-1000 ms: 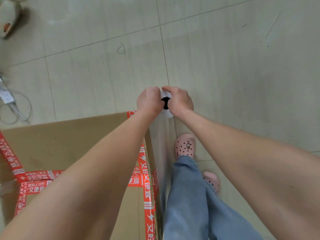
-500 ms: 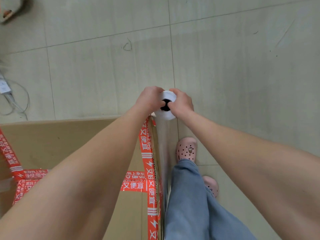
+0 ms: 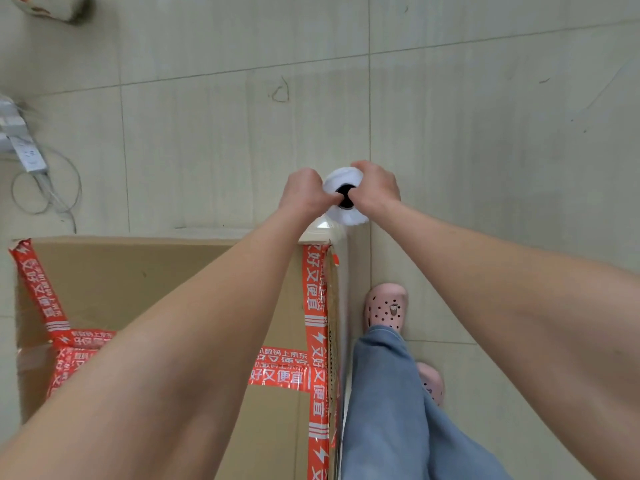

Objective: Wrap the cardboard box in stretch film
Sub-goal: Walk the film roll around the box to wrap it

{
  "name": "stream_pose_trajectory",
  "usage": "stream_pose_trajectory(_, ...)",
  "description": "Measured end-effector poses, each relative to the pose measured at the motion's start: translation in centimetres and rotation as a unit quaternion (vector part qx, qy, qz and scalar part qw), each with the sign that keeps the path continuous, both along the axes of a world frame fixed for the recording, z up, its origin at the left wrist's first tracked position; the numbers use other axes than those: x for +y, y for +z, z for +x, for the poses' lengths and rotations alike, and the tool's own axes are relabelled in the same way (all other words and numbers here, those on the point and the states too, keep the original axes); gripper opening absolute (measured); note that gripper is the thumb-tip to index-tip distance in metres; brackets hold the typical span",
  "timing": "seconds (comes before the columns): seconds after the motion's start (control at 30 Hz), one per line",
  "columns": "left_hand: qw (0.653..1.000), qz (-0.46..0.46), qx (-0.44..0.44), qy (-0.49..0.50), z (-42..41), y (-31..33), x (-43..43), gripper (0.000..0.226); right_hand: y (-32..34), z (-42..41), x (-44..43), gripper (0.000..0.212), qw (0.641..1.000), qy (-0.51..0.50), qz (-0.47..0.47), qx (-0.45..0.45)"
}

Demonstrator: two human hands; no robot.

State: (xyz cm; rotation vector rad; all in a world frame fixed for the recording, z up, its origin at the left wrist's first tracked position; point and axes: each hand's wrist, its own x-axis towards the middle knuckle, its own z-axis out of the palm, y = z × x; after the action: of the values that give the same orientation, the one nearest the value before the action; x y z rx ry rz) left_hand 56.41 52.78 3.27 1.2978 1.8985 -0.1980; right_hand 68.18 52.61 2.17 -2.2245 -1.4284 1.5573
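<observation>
A tall cardboard box (image 3: 138, 282) sealed with red printed tape stands on the floor at my lower left. Just past its far right corner I hold an upright white roll of stretch film (image 3: 343, 183), seen end-on with its dark core showing. My left hand (image 3: 304, 194) grips the roll from the left and my right hand (image 3: 375, 187) grips it from the right, fingers curled at the core. Clear film (image 3: 341, 258) runs from the roll down along the box's right side.
My legs in blue jeans and pink clogs (image 3: 386, 306) stand right beside the box's right side. A cable and a small white device (image 3: 29, 157) lie on the tiled floor at the far left. An object (image 3: 55, 5) sits at the top left.
Both hands with the roll have moved forward past the box's far right corner. More of the box top and its far edge has come into view.
</observation>
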Motion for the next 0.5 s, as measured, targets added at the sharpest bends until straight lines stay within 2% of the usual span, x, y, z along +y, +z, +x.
stream_pose_trajectory(0.2, 0.998, 0.029, 0.006, -0.05, 1.5, -0.8, 1.3, 0.025, -0.4, 0.5, 0.8, 0.05, 0.999, 0.021, -0.019, 0.023)
stream_pose_trajectory(0.3, 0.997, 0.028, 0.019, -0.065, 1.1, -0.9, 1.7, 0.004, -0.4, 0.3, 1.3, 0.047, 0.999, 0.047, -0.003, 0.02)
stream_pose_trajectory(0.4, 0.999, 0.021, 0.026, -0.037, -0.3, -0.7, 1.4, 0.025, 0.2, -0.8, 1.7, 0.05, 0.996, 0.082, 0.013, 0.024)
stream_pose_trajectory(0.5, 0.999, 0.011, 0.028, 0.012, -2.0, -0.3, 1.0, 0.022, 0.5, -2.5, 1.9, 0.051, 0.993, 0.109, 0.037, 0.024)
